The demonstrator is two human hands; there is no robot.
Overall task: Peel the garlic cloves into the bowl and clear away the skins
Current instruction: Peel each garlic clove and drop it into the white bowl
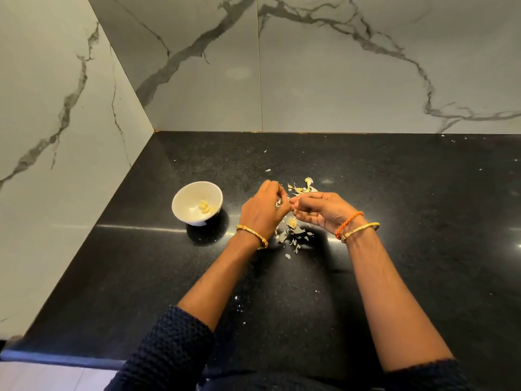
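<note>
— Dark knitted sleeves [169,348] fill the bottom edge of the frame, pushed up both forearms. What sits above them?

— Both wrists wear a gold bangle [253,235]; an orange thread band [349,222] joins the one right of centre. Above those, the left hand [260,211] and the right hand [318,211] meet at mid-frame, fingertips together over the black countertop [141,277].

— Holding something?

— Fingers of both are curled and pinch a small pale garlic clove [293,201] between them; it is mostly hidden.

— And the skins?

— Papery garlic skins [293,235] lie scattered under and between the hands, with more just above them.

— The bowl?

— A white bowl [197,203] stands left of the hands, near them, holding a few peeled cloves [205,206]. Marble-veined walls [366,66] fill the top.
</note>
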